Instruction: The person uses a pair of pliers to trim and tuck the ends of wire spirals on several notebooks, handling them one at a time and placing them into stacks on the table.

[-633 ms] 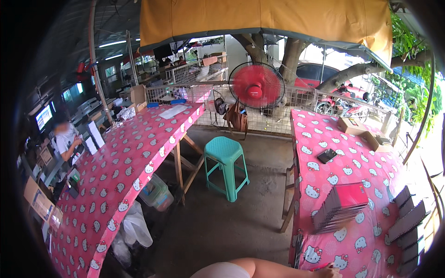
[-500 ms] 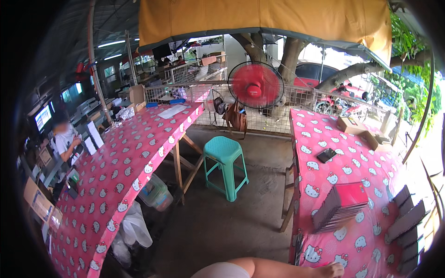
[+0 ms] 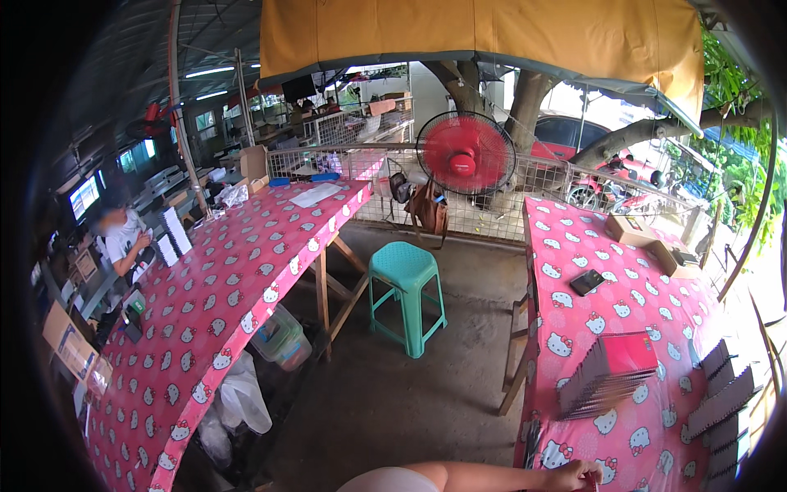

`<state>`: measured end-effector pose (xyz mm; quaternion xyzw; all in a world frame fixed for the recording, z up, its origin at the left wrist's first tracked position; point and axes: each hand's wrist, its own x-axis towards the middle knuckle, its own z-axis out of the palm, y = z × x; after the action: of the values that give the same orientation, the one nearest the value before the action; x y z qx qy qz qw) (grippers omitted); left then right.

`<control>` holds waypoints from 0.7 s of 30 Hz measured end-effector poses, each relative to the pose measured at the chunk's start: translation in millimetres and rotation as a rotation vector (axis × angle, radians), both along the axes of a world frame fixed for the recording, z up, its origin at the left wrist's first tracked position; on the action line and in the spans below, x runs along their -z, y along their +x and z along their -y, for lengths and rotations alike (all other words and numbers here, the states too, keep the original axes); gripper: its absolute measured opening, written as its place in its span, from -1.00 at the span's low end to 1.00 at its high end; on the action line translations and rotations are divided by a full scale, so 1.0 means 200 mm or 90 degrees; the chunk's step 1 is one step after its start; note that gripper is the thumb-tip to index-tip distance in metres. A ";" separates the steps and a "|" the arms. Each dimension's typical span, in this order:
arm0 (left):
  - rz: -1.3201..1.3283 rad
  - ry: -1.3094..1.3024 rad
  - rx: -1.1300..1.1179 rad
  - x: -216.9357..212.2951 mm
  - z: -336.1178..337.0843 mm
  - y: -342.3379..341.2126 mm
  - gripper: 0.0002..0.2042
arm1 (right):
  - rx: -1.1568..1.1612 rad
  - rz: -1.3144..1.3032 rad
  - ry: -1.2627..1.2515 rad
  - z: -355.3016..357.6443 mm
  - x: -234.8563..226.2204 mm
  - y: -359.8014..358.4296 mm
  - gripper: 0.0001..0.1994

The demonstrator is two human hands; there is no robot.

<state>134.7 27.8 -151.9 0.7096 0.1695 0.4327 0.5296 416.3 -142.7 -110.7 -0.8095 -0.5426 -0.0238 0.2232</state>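
My left arm reaches in from the lower edge toward the right table, and my left hand [image 3: 569, 476] is low over its near end. Its fingers are pinched together on a thin red thing [image 3: 592, 482], mostly cut off by the frame, so its kind is unclear. Just beyond the hand lies a leaning stack of red-covered spiral notebooks [image 3: 627, 354]. More spiral-bound notebooks [image 3: 721, 402] stand along the table's right side. My right hand is out of view.
Pink cartoon-print cloth covers the right table [image 3: 566, 266] and the left table [image 3: 246, 266]. Between them stands a green stool [image 3: 403, 266]. A black phone-like device [image 3: 586, 282] and cardboard boxes [image 3: 631, 230] lie farther back. Behind are a red fan [image 3: 463, 156] and wire fence; a person [image 3: 123, 238] works at left.
The view has shifted slightly, moving the scene rightward in the picture. My left hand has changed from lying low, knuckles up, to a pinch with the red thing at its fingertips.
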 end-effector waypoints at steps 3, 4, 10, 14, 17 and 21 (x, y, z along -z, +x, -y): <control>-0.001 0.006 -0.023 0.17 -0.04 0.07 -0.76 | -0.003 0.014 -0.024 -0.04 0.00 0.03 -0.66; 0.025 0.016 -0.025 0.19 -0.04 0.09 -0.75 | 0.001 0.027 -0.030 -0.05 -0.01 0.05 -0.66; 0.077 0.234 -0.116 -0.07 0.06 0.01 -0.67 | -0.235 0.125 0.055 -0.14 -0.24 -0.15 -0.83; -0.021 0.133 -0.132 -0.09 0.12 -0.03 -0.67 | -0.320 -0.003 0.041 -0.19 -0.46 -0.70 -0.80; -0.045 0.032 -0.086 0.00 0.11 0.02 -0.71 | -0.257 -0.001 -0.035 -0.20 -0.44 -0.76 -0.75; -0.034 -0.005 -0.037 0.04 0.12 0.02 -0.74 | -0.194 -0.051 -0.089 -0.18 -0.33 -0.67 -0.66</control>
<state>139.2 3.6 -159.1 0.7137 0.2058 0.4283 0.5146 281.3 -106.1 -43.7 -0.7318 -0.6498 0.0803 0.1891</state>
